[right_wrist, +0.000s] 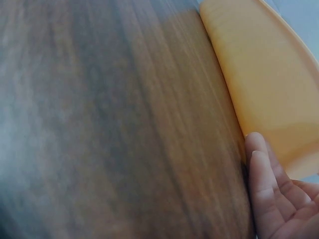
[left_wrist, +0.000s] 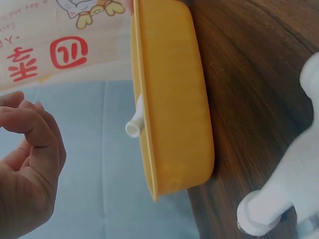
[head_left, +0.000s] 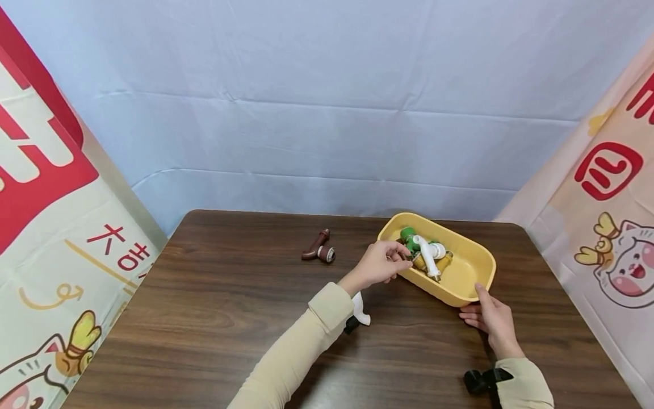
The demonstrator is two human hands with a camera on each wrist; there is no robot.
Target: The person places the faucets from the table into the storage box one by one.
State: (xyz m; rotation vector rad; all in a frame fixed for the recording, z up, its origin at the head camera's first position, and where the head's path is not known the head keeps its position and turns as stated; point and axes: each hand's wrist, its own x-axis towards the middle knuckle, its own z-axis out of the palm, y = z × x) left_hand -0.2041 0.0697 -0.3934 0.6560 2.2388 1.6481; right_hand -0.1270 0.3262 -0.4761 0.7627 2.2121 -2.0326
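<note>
A yellow plastic tub [head_left: 467, 247] stands at the back right of the table, holding several taps. On top of the pile lies a white tap [head_left: 427, 254], with a green tap [head_left: 409, 236] and a yellow tap [head_left: 445, 261] around it. My left hand [head_left: 382, 262] hovers by the tub's left side; its fingers are loosely bent and hold nothing in the left wrist view. At the near right corner, my right hand [head_left: 493, 321] grips the tub, thumb at the rim and fingers against the outer wall [right_wrist: 269, 84].
A brown tap [head_left: 319, 250] lies on the wooden table [head_left: 204, 318], left of the tub. Another white tap [head_left: 360, 311], with a black part, is partly hidden behind the left sleeve. A pale cloth [head_left: 306, 142] hangs behind the table, and printed banners flank it.
</note>
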